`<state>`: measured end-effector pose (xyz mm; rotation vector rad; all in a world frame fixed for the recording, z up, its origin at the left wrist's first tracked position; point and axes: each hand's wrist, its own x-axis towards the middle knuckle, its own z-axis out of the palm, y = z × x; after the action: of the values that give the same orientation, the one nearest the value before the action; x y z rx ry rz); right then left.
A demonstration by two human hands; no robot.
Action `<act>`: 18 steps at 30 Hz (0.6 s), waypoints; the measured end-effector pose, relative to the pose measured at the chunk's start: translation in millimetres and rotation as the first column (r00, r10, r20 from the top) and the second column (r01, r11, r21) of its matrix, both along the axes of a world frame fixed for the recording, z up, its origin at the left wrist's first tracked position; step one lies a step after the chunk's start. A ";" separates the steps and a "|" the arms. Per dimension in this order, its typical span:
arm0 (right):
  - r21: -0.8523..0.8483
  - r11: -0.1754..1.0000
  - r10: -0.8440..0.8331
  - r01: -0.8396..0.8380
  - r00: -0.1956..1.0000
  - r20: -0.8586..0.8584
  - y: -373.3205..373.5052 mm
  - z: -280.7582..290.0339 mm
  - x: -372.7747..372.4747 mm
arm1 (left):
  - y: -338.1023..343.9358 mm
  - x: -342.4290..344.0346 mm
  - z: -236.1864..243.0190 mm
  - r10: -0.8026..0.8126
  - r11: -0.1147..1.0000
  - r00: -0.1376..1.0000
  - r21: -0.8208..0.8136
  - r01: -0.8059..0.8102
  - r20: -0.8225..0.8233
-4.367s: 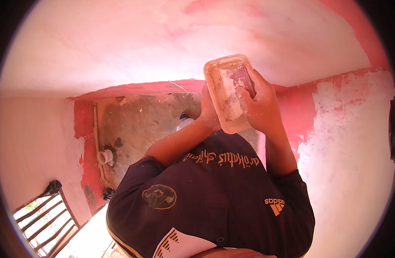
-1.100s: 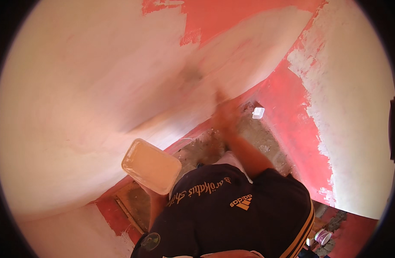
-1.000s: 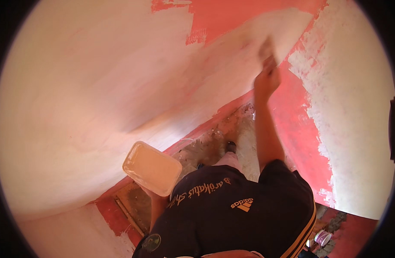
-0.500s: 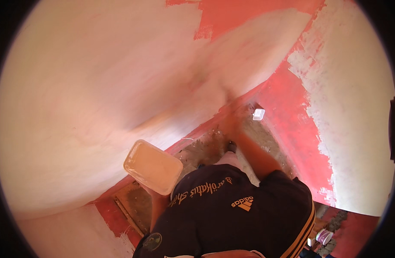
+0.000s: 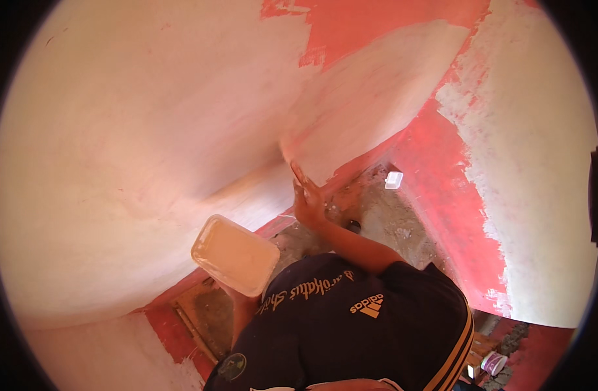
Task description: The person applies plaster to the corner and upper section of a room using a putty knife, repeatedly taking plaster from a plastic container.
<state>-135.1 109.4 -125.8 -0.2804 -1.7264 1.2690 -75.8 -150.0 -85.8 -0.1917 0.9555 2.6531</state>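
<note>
My left hand [image 5: 228, 290] supports a rectangular plastic tub [image 5: 236, 255] from below, most of its fingers hidden under it. Smooth pale pinkish-beige material fills the tub, and smears mark its rim. My right hand [image 5: 308, 201] is raised close to the wall [image 5: 201, 111], fingers closed round something slim. Beyond the fingertips, the pale, blurred end of that thing meets the wall; I cannot make out its kind. A pale coat covers much of this wall, with a bare red patch [image 5: 364, 32] higher up.
On the right, another wall is part red [image 5: 436, 176], part pale [image 5: 540, 163]. A small white container [image 5: 393, 180] lies by the far corner on the dirty floor [image 5: 403, 228]. A wooden strip [image 5: 194, 332] is at lower left; a white-and-purple bucket [image 5: 493, 363] stands at lower right.
My right hand has swung left and up from the far corner to the wall, and is less blurred. The tub in my left hand has barely shifted.
</note>
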 end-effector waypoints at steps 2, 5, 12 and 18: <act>-0.098 0.991 0.121 -0.096 0.949 0.291 21.3 -19.4 27.7 | -2.0 -1.0 -5.5 0.020 0.998 0.997 -0.054 -0.024 -0.076; -0.293 0.913 -0.222 0.283 0.949 0.223 150.2 37.4 9.2 | -7.5 3.8 -14.6 0.085 0.983 0.984 -0.146 -0.108 -0.156; -0.160 0.911 -0.402 0.380 0.905 -0.142 310.3 79.9 -46.1 | 3.3 -0.1 3.6 0.038 0.999 0.999 0.016 -0.039 0.029; 0.195 0.977 0.094 -0.086 0.995 -0.034 22.4 46.9 -3.7 | -11.1 0.5 -19.5 -0.049 0.985 0.985 -0.170 0.020 -0.167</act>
<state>-138.9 131.8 -78.9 -0.0612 -1.8273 1.1519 -75.3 -161.1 -105.3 0.0163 1.2261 2.5896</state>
